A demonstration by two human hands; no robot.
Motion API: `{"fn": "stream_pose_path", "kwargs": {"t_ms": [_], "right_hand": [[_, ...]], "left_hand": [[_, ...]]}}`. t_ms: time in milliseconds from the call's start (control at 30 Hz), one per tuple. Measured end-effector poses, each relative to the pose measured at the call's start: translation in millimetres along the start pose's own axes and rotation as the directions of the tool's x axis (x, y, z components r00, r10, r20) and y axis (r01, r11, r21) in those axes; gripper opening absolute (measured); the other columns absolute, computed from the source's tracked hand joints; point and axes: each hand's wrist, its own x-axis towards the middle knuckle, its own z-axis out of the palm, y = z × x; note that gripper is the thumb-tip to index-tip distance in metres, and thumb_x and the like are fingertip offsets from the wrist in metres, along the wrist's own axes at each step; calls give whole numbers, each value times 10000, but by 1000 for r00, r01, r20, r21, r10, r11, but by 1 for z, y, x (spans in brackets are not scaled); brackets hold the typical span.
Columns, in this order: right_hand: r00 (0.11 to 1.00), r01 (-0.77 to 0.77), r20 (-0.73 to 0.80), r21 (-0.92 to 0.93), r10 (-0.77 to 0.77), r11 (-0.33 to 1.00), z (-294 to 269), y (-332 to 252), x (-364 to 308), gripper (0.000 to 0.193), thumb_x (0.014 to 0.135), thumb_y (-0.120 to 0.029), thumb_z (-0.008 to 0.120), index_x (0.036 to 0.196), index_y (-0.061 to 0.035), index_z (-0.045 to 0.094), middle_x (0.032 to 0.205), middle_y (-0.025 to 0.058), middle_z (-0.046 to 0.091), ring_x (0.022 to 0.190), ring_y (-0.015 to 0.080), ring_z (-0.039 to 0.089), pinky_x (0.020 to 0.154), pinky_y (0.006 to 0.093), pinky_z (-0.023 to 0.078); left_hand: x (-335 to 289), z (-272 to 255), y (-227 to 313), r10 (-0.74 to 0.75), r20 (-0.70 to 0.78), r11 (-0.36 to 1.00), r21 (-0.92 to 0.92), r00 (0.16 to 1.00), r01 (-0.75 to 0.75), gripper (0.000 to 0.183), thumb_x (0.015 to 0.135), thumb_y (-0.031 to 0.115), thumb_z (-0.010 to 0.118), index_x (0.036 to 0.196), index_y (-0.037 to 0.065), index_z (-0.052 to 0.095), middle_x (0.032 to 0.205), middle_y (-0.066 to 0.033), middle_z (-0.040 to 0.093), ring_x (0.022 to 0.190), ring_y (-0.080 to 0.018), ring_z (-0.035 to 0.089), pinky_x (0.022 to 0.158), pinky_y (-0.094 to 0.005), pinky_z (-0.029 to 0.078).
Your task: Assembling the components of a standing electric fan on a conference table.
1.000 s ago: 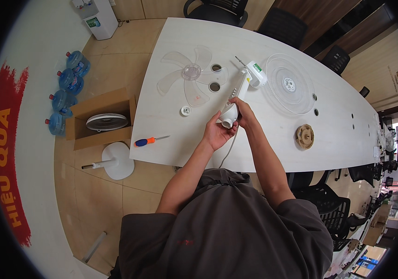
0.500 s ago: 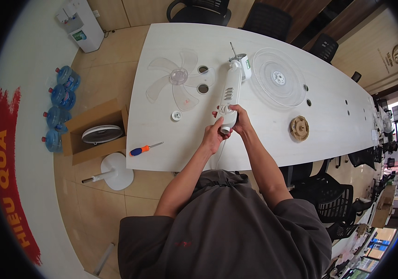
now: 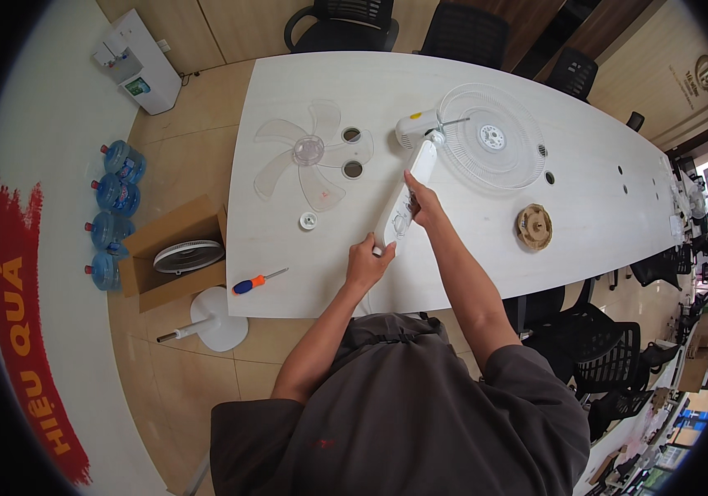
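Note:
Both my hands hold a white fan body [image 3: 425,164] over the table, its motor head [image 3: 414,130] at the far end with the thin metal shaft pointing right. My left hand [image 3: 367,263] is closed around the column's lower end. Farther up, beside the control knobs, my right hand [image 3: 426,204] grips the column's right side. To the left lies a clear five-bladed fan blade [image 3: 308,150], with a small white round cap [image 3: 308,221] nearer me. A round wire grille [image 3: 495,169] rests on the right, partly behind the motor head.
On the table are an orange-and-blue screwdriver [image 3: 256,282] and a brown round moulded part [image 3: 533,227]. Left on the floor stand a cardboard box [image 3: 149,291] holding another grille, a white fan base [image 3: 226,322] and several water bottles [image 3: 110,231]. Black chairs [image 3: 346,29] surround the table.
The fan body has turned, so its shaft now points right instead of away from me. My right hand has moved up the column; my left hand has shifted slightly left and nearer me.

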Motion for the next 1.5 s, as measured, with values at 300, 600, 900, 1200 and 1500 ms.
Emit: {"fn": "stream_pose_path", "kwargs": {"t_ms": [300, 600, 900, 1200, 1500], "right_hand": [[953, -182, 283, 255, 106, 950, -8, 21, 15, 580, 870, -504, 641, 1195, -30, 562, 1067, 132, 640, 1008, 296, 620, 895, 452, 511], [946, -210, 291, 222, 141, 952, -13, 26, 28, 562, 863, -527, 628, 1123, -31, 578, 1020, 137, 644, 949, 307, 635, 853, 450, 529], [960, -143, 266, 200, 87, 969, -28, 59, 35, 393, 853, -387, 721, 1065, -97, 562, 924, 18, 626, 865, 178, 601, 817, 357, 509], [958, -168, 266, 228, 105, 959, -18, 54, 12, 359, 884, -302, 710, 1100, -109, 497, 900, -18, 570, 844, 138, 554, 784, 332, 488], [956, -137, 239, -158, 172, 978, -27, 48, 20, 509, 886, -403, 682, 1233, -81, 494, 1106, 70, 550, 939, 202, 544, 851, 358, 468]], "left_hand": [[-3, -3, -2, 138, -74, 921, 377, 988, -100, 616, 797, 337, 695, 1166, -117, 503, 848, -258, 628, 826, -394, 627, 713, -452, 519], [39, -23, 31, -342, 122, 914, 275, 932, 299, 661, 817, 507, 643, 1127, -75, 601, 788, -244, 673, 784, -361, 685, 725, -440, 535], [29, 4, -39, -224, 217, 934, 327, 950, 145, 518, 856, 464, 600, 825, -47, 680, 692, -227, 659, 651, -392, 657, 635, -449, 521], [37, -12, -8, -263, 176, 777, 622, 949, 100, 661, 854, 611, 530, 897, -30, 685, 817, -211, 671, 762, -338, 641, 705, -436, 512], [59, 12, -43, -361, 308, 931, 178, 880, 320, 617, 862, 419, 645, 1209, -68, 496, 967, -260, 677, 890, -342, 691, 792, -404, 530]]}}
